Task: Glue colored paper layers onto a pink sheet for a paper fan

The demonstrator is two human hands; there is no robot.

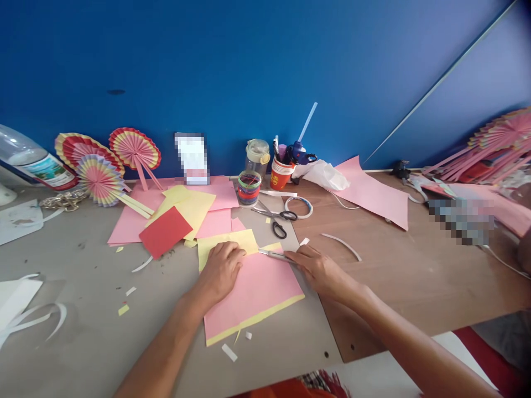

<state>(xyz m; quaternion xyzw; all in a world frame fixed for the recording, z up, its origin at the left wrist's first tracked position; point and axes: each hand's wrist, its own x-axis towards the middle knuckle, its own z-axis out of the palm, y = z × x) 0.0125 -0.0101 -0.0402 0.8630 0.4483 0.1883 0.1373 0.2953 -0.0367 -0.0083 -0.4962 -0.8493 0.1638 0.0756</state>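
My left hand presses down on a yellow paper strip lying over the top part of a pink sheet. A yellow edge shows along the bottom of that pink sheet. My right hand is closed around a slim white craft knife, its blade pointing left at the end of the yellow strip. Behind the hands lie open scissors with black handles. Left of them, a red card rests on yellow paper.
Paper fans, a phone, a jar, a bottle and a red cup stand along the blue wall. A tape roll and pink sheet lie right. Paper scraps are scattered nearby.
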